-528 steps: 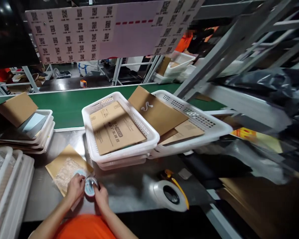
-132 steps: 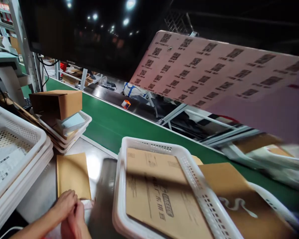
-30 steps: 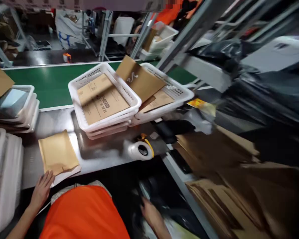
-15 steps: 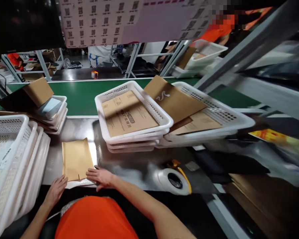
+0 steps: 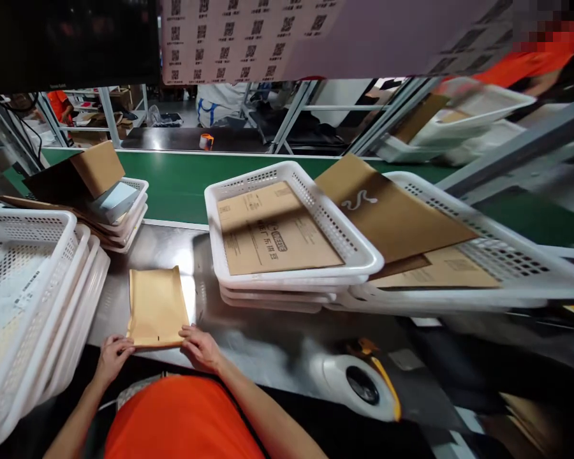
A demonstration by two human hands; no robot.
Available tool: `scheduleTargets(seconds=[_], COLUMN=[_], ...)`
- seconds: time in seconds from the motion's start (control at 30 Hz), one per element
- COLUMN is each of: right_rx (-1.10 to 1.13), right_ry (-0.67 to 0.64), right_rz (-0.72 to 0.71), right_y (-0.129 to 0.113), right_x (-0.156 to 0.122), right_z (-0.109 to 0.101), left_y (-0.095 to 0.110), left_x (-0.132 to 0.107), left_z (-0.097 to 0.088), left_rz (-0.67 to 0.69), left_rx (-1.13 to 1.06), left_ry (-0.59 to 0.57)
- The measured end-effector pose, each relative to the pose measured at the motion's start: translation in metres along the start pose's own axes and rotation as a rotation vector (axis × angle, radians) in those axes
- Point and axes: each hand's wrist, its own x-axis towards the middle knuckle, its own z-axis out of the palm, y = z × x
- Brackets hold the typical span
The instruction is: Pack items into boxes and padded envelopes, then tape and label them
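Note:
A tan padded envelope point(image 5: 155, 305) lies flat on the metal table, with a small dark mark close to its near edge. My left hand point(image 5: 112, 360) is closed at the near left corner, thumb and fingers pinching the edge. At the near right corner my right hand point(image 5: 201, 347) grips the envelope, fingers on top of it. A narrow orange-brown fold runs along the near edge between both hands.
Stacked white baskets point(image 5: 294, 280) holding printed cardboard stand right of the envelope, and more white baskets point(image 5: 69, 306) at the left. A white tape roll point(image 5: 332, 379) with a yellow part lies at the right. Behind runs a green conveyor belt point(image 5: 176, 185).
The white strip along the envelope's near edge no longer shows; a fold is there now. Both hands have closed in on the near corners. The view has swung left.

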Motion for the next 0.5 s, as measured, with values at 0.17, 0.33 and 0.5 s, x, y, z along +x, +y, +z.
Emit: scheduleTargets(seconds=[0.17,0.33,0.5], right_rx=[-0.008,-0.096,-0.173], right_ry=[0.152,0.299,0.348], right_rz=[0.060,0.268,0.433], right_y=[-0.001,-0.002,0.001], right_x=[-0.001,0.006,0.022], right_z=[0.011,0.022,0.023], left_y=[0.013,0.028,0.042], left_x=[0.003,-0.003,0.011], left_z=[0.008,0.014,0.014], left_rz=[-0.059,-0.122,-0.271], left_rx=[0.059,0.152,0.267], left_ry=[0.040,0.017,-0.070])
